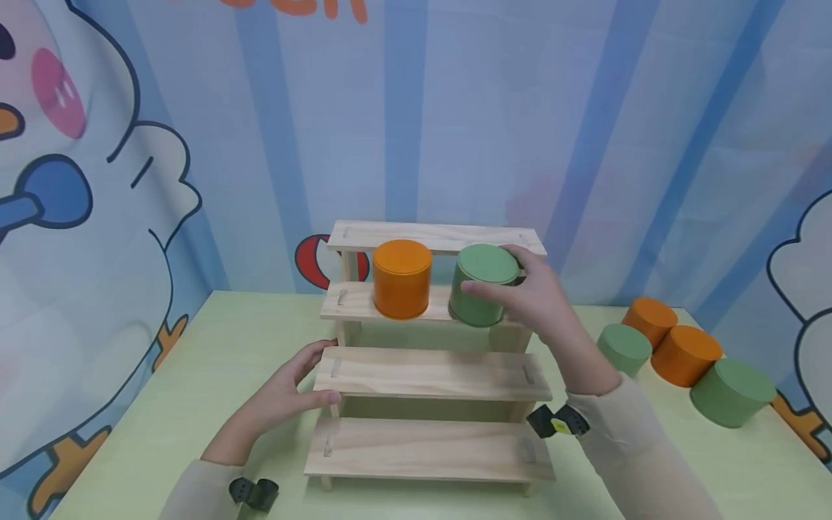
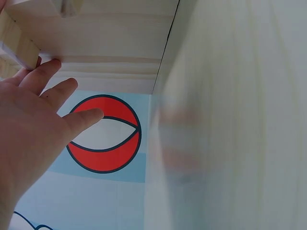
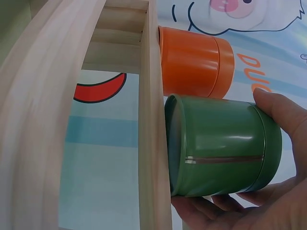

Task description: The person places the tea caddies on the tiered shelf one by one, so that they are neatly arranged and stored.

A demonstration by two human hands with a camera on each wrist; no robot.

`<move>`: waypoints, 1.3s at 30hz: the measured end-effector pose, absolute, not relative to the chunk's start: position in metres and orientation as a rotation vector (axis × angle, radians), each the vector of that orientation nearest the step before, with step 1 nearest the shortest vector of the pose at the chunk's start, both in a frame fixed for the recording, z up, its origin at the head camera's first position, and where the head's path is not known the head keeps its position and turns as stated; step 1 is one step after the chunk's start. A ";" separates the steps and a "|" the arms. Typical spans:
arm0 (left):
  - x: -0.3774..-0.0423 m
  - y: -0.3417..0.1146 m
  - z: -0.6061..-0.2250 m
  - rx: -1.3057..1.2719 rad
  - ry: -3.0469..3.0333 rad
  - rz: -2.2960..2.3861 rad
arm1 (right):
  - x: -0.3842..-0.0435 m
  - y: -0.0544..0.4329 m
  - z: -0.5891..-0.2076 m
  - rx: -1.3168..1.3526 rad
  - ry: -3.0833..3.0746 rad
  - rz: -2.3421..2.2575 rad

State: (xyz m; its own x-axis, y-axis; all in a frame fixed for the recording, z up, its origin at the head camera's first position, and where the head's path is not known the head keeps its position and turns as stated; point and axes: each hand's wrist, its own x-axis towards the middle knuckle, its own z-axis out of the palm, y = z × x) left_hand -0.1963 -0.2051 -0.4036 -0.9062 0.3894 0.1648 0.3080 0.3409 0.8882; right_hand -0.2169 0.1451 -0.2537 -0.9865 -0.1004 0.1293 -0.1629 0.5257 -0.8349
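A stepped wooden rack [image 1: 429,375] stands on the table. My right hand [image 1: 533,289] grips a green tin [image 1: 477,292] at the second shelf from the top, toward its right end. Thumb and fingers lie on opposite sides of this tin [image 3: 223,143], and part of its base shows past the shelf edge; whether it rests fully on the board I cannot tell. Beside it, an orange tin [image 1: 401,282] stands upright on the same shelf. My left hand [image 1: 286,390] holds the rack's left side at the third shelf, its thumb in front and other fingers [image 2: 60,93] behind, several stretched out.
On the table at right, two orange tins [image 1: 686,357] and two green tins [image 1: 733,393] stand close together. Behind the rack hangs a blue striped backdrop [image 1: 468,108] with cartoon figures. The lower two shelves [image 1: 429,448] are bare boards.
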 end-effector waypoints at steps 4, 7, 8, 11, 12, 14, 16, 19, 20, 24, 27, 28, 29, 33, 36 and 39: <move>-0.196 -0.205 -0.404 0.658 2.510 1.632 | -0.218 0.144 -0.255 0.215 -2.698 1.474; -0.197 -0.205 -0.404 0.661 2.509 1.634 | -0.218 0.143 -0.255 0.206 -2.704 1.482; -0.197 -0.206 -0.404 0.661 2.508 1.635 | -0.218 0.142 -0.255 0.203 -2.704 1.489; -0.197 -0.206 -0.404 0.669 2.503 1.640 | -0.218 0.141 -0.254 0.198 -2.703 1.496; -0.197 -0.206 -0.404 0.671 2.502 1.641 | -0.218 0.141 -0.254 0.198 -2.703 1.498; -0.198 -0.206 -0.404 0.671 2.504 1.640 | -0.218 0.140 -0.255 0.198 -2.702 1.503; -0.198 -0.206 -0.405 0.669 2.506 1.637 | -0.218 0.140 -0.255 0.197 -2.703 1.508; -0.197 -0.206 -0.405 0.665 2.509 1.635 | -0.218 0.139 -0.255 0.201 -2.704 1.511; -0.197 -0.206 -0.405 0.665 2.509 1.635 | -0.218 0.139 -0.255 0.203 -2.704 1.510; -0.197 -0.205 -0.404 0.669 2.508 1.636 | -0.219 0.139 -0.256 0.214 -2.705 1.503; -0.197 -0.205 -0.404 0.676 2.510 1.636 | -0.220 0.139 -0.256 0.217 -2.705 1.498; -0.197 -0.205 -0.404 0.677 2.511 1.634 | -0.221 0.139 -0.257 0.218 -2.706 1.496; -0.197 -0.206 -0.404 0.678 2.511 1.635 | -0.221 0.139 -0.257 0.219 -2.707 1.493; -0.197 -0.206 -0.404 0.681 2.516 1.631 | -0.222 0.139 -0.257 0.217 -2.711 1.492; -0.197 -0.205 -0.404 0.679 2.520 1.625 | -0.223 0.139 -0.257 0.217 -2.708 1.493; -0.196 -0.205 -0.404 0.670 2.523 1.621 | -0.223 0.138 -0.257 0.225 -2.699 1.499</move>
State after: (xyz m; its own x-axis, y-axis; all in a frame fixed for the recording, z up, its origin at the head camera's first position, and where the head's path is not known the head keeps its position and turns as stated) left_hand -0.1964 -0.2053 -0.4035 -0.9027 0.3940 0.1728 0.3209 0.3493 0.8803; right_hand -0.2234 0.1385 -0.2566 -0.9883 -0.1046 0.1106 -0.1492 0.5208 -0.8405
